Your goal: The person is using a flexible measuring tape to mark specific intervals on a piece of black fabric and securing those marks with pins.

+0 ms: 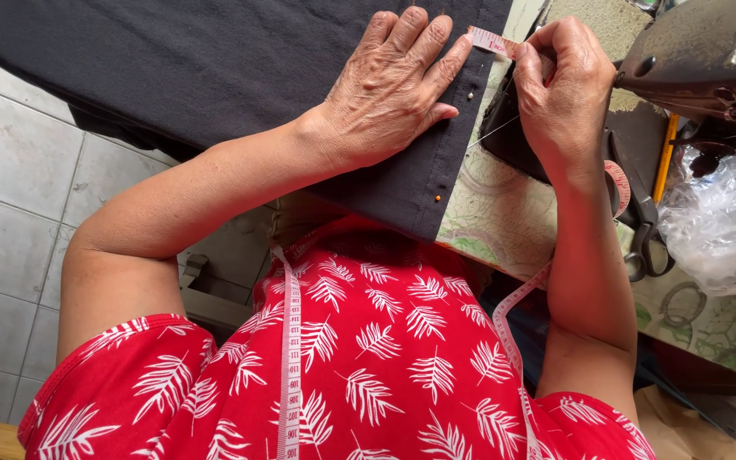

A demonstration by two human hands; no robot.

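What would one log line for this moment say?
left hand: flat on black cloth | right hand: pinching tape measure | scissors: on table

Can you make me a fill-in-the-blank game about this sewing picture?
1. The left hand lies flat on the ___ fabric.
2. The right hand pinches the end of a measuring ___.
3. The scissors lie beside the ___ arm.
4. The shirt is ___ with white leaves.

Answers: black, tape, right, red
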